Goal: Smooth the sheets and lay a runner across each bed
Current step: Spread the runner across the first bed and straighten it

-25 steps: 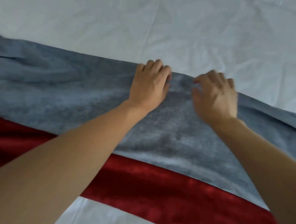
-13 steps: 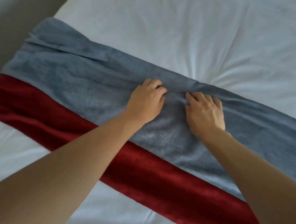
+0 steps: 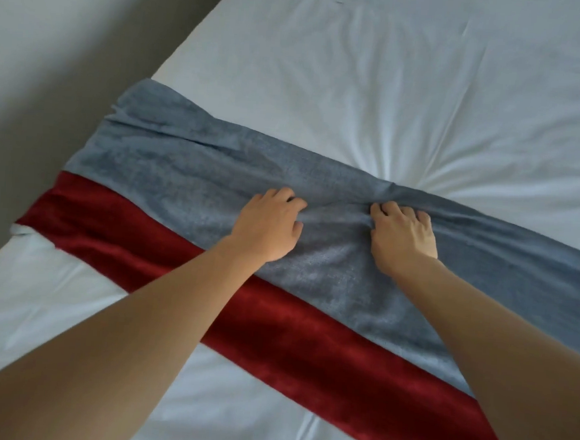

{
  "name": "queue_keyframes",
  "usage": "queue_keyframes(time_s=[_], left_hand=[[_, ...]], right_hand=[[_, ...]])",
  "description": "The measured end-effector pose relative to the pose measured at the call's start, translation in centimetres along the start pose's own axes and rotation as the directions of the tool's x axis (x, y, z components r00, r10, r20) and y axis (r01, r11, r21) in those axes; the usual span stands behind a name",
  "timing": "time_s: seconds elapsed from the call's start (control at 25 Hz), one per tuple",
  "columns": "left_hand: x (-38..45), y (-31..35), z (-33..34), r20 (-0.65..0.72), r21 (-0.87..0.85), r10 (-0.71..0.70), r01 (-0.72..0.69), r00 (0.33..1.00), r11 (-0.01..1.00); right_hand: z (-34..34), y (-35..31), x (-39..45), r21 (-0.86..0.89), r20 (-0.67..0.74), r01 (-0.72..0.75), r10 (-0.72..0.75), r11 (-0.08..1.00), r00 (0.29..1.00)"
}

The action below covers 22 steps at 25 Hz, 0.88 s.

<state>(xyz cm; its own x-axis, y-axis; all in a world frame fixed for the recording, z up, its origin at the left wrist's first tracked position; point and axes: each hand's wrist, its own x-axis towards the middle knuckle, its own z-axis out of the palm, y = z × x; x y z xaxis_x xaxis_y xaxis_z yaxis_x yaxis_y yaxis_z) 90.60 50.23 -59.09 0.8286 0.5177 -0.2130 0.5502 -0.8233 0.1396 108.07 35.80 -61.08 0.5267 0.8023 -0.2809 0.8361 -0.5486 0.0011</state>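
Observation:
A grey-blue runner (image 3: 168,177) with a dark red band (image 3: 307,341) along its near edge lies diagonally across a bed covered by a white sheet (image 3: 393,89). My left hand (image 3: 267,228) and my right hand (image 3: 404,234) rest on the grey part near its far edge, fingers curled into the cloth and bunching it between them. The sheet puckers in radiating creases just beyond the pinched spot. Folds run along the runner's left end.
The bed's left edge (image 3: 176,64) drops to a grey floor or wall (image 3: 52,65) at the left. The runner's left end hangs at that edge.
The view has pulled back and shifted, showing the bed's left edge. My hands have drawn the runner's far edge toward me and moved slightly apart, gripping the cloth.

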Motion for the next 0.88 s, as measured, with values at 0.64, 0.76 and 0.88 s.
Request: queue_keyframes(time_s=[0.64, 0.76, 0.88], left_hand=[[10.4, -26.4, -6.9, -0.192, -0.055, 0.114, -0.127, 0.975, 0.99], [11.7, -28.5, -6.9, -0.159, -0.056, 0.109, -0.12, 0.981, 0.991], [12.7, -29.7, -7.2, -0.127, -0.012, 0.148, -0.151, 0.981, 0.989]], right_hand=[[-6.6, -16.2, 6.6, 0.175, -0.308, -0.171, 0.219, 0.97, 0.926], [-7.1, -20.6, 11.0, 0.256, -0.295, -0.098, 0.174, 0.962, 0.94], [-6.8, -19.9, 13.5, 0.224, -0.188, -0.162, 0.206, 0.961, 0.96]])
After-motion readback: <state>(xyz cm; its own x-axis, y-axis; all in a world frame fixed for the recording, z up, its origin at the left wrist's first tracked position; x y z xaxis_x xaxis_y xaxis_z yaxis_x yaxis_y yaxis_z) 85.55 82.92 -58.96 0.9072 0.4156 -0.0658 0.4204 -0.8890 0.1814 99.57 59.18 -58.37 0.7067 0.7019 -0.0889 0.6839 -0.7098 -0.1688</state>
